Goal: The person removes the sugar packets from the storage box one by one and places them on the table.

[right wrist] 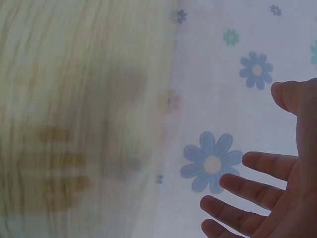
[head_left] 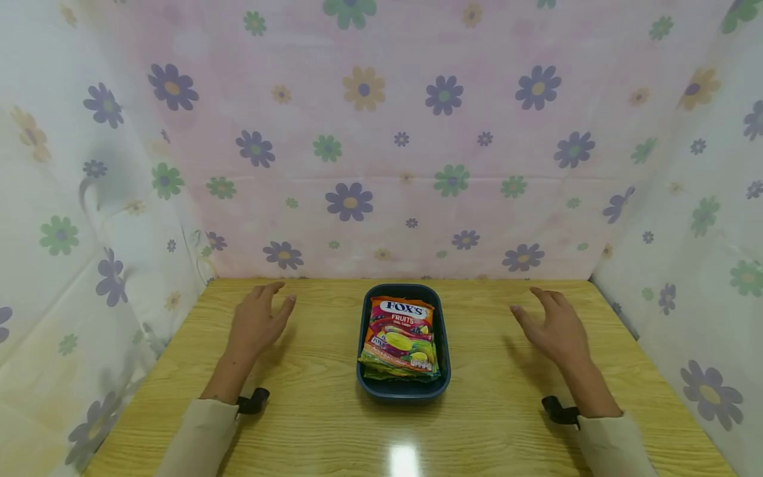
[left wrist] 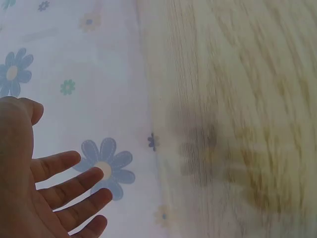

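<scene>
A dark blue rectangular tray [head_left: 403,392] stands on the wooden table in the middle of the head view. Inside it lie stacked candy packets, the top one a red and orange Fox's Fruits packet [head_left: 401,334]. Left of the tray, my left hand [head_left: 259,324] hovers over the table with its fingers spread, holding nothing. My right hand [head_left: 554,329] is held likewise on the other side, apart from the tray. Both wrist views show spread fingers of the left hand [left wrist: 54,193] and the right hand [right wrist: 270,193], with no object in them.
The wooden table [head_left: 298,424] reaches back to a flowered cloth [head_left: 411,152] hanging behind it, with more cloth on both sides. A black wrist mount [head_left: 255,401] sits on the left wrist and another mount [head_left: 559,412] on the right.
</scene>
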Action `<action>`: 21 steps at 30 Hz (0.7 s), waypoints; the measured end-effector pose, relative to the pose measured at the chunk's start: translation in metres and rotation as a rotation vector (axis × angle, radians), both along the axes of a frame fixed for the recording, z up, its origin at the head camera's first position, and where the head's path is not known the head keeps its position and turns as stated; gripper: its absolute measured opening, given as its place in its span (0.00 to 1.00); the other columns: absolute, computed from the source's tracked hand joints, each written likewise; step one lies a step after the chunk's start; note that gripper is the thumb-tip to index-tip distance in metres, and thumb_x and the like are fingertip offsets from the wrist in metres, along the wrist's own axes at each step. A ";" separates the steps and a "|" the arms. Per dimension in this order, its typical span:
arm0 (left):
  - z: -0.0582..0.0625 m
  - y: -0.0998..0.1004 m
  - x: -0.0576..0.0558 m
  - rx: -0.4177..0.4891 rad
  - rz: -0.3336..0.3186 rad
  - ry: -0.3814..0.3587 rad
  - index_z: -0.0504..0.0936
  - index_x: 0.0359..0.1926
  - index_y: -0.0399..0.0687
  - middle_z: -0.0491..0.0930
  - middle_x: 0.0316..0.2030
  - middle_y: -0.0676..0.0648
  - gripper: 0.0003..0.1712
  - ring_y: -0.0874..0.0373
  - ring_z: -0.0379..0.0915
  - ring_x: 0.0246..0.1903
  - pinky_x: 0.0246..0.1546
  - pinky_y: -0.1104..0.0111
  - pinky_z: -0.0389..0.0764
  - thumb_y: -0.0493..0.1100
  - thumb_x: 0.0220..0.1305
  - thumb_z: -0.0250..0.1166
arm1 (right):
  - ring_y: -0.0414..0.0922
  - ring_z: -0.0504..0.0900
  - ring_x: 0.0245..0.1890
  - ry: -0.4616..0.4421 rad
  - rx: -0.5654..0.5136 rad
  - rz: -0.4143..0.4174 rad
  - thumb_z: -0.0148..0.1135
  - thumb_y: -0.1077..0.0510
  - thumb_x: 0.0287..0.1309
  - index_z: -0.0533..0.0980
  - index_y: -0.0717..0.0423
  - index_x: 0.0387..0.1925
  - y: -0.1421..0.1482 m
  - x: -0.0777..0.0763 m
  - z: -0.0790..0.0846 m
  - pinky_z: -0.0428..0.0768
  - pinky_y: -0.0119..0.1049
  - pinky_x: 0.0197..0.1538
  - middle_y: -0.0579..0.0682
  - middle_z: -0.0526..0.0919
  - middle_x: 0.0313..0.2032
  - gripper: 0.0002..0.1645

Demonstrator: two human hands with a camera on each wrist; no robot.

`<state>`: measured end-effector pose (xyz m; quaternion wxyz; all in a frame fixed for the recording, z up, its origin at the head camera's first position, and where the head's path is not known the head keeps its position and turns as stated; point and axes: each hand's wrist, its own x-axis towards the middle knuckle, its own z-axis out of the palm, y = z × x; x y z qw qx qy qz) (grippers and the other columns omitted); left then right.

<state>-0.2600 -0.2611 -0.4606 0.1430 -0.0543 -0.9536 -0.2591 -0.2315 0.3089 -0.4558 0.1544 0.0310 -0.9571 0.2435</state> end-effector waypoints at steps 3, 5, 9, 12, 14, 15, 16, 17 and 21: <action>0.000 0.005 0.001 -0.003 -0.015 0.000 0.69 0.76 0.37 0.72 0.68 0.28 0.40 0.27 0.70 0.64 0.63 0.32 0.69 0.64 0.82 0.50 | 0.76 0.69 0.66 0.003 -0.009 0.006 0.56 0.33 0.75 0.66 0.65 0.77 -0.006 0.001 0.003 0.71 0.75 0.58 0.74 0.66 0.71 0.47; 0.000 0.008 0.002 -0.003 -0.022 0.000 0.70 0.75 0.37 0.72 0.68 0.29 0.39 0.27 0.71 0.64 0.62 0.32 0.70 0.63 0.82 0.50 | 0.76 0.70 0.65 0.008 -0.011 0.014 0.56 0.33 0.75 0.66 0.65 0.77 -0.010 0.002 0.005 0.71 0.75 0.58 0.74 0.66 0.71 0.47; 0.001 0.017 0.004 0.029 -0.045 0.001 0.71 0.75 0.38 0.73 0.67 0.31 0.38 0.29 0.74 0.62 0.59 0.35 0.75 0.63 0.82 0.51 | 0.76 0.72 0.63 0.025 -0.001 0.031 0.57 0.33 0.75 0.67 0.65 0.76 -0.019 0.003 0.009 0.73 0.75 0.56 0.73 0.67 0.70 0.46; 0.001 0.023 0.006 0.065 -0.073 0.011 0.72 0.74 0.39 0.74 0.66 0.32 0.37 0.30 0.75 0.61 0.57 0.36 0.77 0.62 0.82 0.52 | 0.75 0.73 0.63 0.026 -0.001 0.040 0.57 0.34 0.75 0.67 0.64 0.76 -0.025 0.004 0.012 0.74 0.74 0.55 0.72 0.67 0.70 0.46; 0.000 0.028 0.006 0.080 -0.089 0.021 0.72 0.74 0.39 0.75 0.66 0.32 0.36 0.30 0.76 0.60 0.56 0.37 0.78 0.62 0.82 0.53 | 0.75 0.74 0.61 0.030 0.000 0.045 0.57 0.34 0.75 0.67 0.64 0.76 -0.029 0.005 0.013 0.75 0.73 0.54 0.72 0.68 0.70 0.46; -0.001 0.029 0.006 0.085 -0.094 0.024 0.72 0.74 0.39 0.75 0.65 0.33 0.36 0.30 0.76 0.60 0.56 0.37 0.78 0.62 0.82 0.53 | 0.75 0.75 0.61 0.031 -0.001 0.048 0.57 0.34 0.75 0.67 0.64 0.76 -0.031 0.005 0.014 0.75 0.73 0.54 0.72 0.68 0.70 0.46; -0.002 0.031 0.006 0.089 -0.099 0.026 0.72 0.73 0.38 0.76 0.65 0.33 0.36 0.30 0.76 0.60 0.56 0.37 0.78 0.61 0.82 0.53 | 0.75 0.75 0.60 0.034 -0.005 0.052 0.58 0.34 0.75 0.68 0.63 0.76 -0.033 0.006 0.014 0.75 0.73 0.54 0.72 0.69 0.70 0.45; -0.003 0.033 0.006 0.091 -0.103 0.026 0.72 0.73 0.38 0.76 0.65 0.33 0.36 0.31 0.76 0.60 0.56 0.38 0.78 0.62 0.82 0.53 | 0.74 0.76 0.59 0.038 -0.006 0.056 0.58 0.34 0.74 0.68 0.63 0.75 -0.035 0.006 0.014 0.76 0.72 0.54 0.72 0.69 0.69 0.45; -0.007 0.039 0.005 0.120 -0.122 0.013 0.73 0.73 0.39 0.76 0.65 0.34 0.36 0.32 0.76 0.61 0.55 0.39 0.79 0.62 0.82 0.53 | 0.73 0.77 0.59 0.053 -0.019 0.071 0.60 0.35 0.74 0.69 0.63 0.75 -0.041 0.007 0.015 0.76 0.72 0.55 0.71 0.70 0.68 0.44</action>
